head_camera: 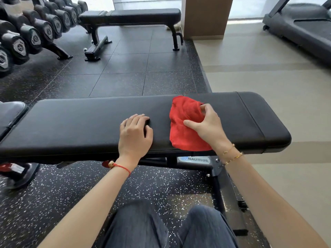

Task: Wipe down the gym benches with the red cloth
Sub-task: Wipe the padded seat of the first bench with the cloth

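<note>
A long black padded bench (80,122) runs across the view in front of me. The red cloth (182,120) lies crumpled on its right half and hangs a little over the near edge. My right hand (207,126) grips the cloth from the right, thumb and fingers curled into its folds. My left hand (135,133) rests on the pad just left of the cloth, fingers loosely bent and holding nothing. A second black bench (132,15) stands farther back across the floor.
A rack of black dumbbells (34,33) lines the far left. A treadmill (304,24) stands at the far right on the beige floor. A brown pillar (206,17) rises behind the far bench. My knees (170,228) are close under the near bench's frame (197,161).
</note>
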`<state>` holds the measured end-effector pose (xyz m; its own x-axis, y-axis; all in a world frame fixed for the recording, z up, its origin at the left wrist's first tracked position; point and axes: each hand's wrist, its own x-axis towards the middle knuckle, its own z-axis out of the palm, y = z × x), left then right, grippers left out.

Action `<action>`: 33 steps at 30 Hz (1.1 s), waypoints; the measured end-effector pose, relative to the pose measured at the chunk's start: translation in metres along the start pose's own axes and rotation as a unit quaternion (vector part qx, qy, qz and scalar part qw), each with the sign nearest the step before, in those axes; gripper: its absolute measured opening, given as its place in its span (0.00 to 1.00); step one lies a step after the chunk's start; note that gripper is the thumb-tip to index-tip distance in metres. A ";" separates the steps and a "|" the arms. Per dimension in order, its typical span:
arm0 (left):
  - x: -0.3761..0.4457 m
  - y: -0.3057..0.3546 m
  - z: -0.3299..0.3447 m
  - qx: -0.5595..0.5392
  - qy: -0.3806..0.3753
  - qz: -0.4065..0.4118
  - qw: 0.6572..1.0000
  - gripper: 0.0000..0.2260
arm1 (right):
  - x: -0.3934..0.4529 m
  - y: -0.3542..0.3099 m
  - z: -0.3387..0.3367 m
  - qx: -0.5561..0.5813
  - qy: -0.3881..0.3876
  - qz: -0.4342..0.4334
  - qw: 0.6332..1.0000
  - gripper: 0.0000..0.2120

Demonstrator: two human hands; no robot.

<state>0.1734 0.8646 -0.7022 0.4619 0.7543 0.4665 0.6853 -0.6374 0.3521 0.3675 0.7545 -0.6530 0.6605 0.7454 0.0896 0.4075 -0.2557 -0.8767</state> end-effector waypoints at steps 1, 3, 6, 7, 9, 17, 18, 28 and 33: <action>-0.001 -0.001 0.000 -0.009 0.013 0.006 1.000 0.13 | -0.004 -0.001 0.005 0.023 -0.009 0.000 1.000 0.26; -0.001 -0.004 0.003 -0.026 0.034 0.019 0.999 0.12 | -0.009 -0.001 0.015 0.059 -0.028 0.005 0.998 0.26; -0.001 -0.006 0.004 -0.036 0.039 0.018 0.998 0.11 | -0.015 -0.002 0.024 0.087 -0.043 0.018 0.995 0.26; -0.001 -0.005 0.003 -0.039 0.032 0.014 0.999 0.10 | -0.018 -0.004 0.024 0.088 -0.042 0.025 0.995 0.26; -0.001 -0.001 -0.005 -0.049 0.001 -0.006 0.999 0.10 | -0.026 -0.012 0.019 0.079 -0.040 0.039 0.995 0.25; -0.010 0.050 -0.137 -0.050 -0.089 -0.039 0.994 0.10 | -0.081 -0.099 -0.052 0.063 -0.063 0.127 0.988 0.24; -0.010 0.058 -0.162 -0.056 -0.098 -0.041 0.993 0.10 | -0.088 -0.117 -0.063 0.064 -0.067 0.134 0.987 0.24; 0.031 0.145 -0.415 -0.094 -0.155 -0.113 0.977 0.09 | -0.157 -0.324 -0.184 0.128 -0.080 0.179 0.972 0.23; 0.062 0.178 -0.500 -0.110 -0.184 -0.108 0.971 0.09 | -0.174 -0.412 -0.233 0.145 -0.063 0.173 0.972 0.21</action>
<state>0.0422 0.7195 -0.2049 0.5187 0.8532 0.0552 0.6699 -0.4457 0.5938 0.2313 0.5866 -0.1978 0.6361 0.7201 -0.2772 -0.0318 -0.3345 -0.9419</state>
